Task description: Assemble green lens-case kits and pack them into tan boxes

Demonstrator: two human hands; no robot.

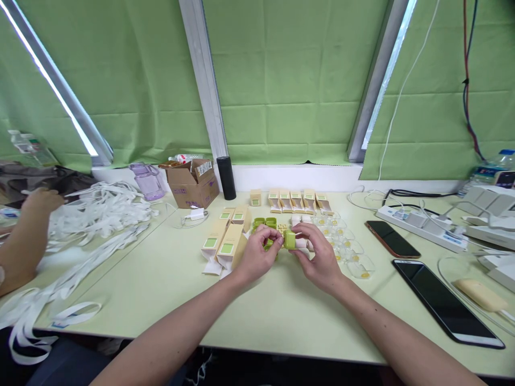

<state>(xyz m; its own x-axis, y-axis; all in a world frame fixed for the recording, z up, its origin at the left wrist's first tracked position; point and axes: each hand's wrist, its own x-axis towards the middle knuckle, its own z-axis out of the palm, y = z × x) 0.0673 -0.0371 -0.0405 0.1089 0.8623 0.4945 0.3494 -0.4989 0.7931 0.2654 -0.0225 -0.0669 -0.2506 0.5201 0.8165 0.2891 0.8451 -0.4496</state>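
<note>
My right hand (319,257) grips a small green plastic case (289,239) between thumb and fingers, just above the table. Close beside the case, my left hand (259,251) has its thumb and forefinger pinched together; what they hold, if anything, is too small to make out. Behind my hands sit several more green cases (265,221) and small beige pieces (282,227). White rounded pieces (301,219) stand behind my right fingers, partly hidden. To their right, clear plastic cups (359,265) with yellow spots lie in rows. Beige cartons (231,246) with green labels lie left of my left hand.
More opened cartons (298,201) line the back. At left are a cardboard box (193,182), a black bottle (226,178), white straps (104,214) and another person's arm (24,236). Phones (446,303) and a power strip (422,228) with cables lie right.
</note>
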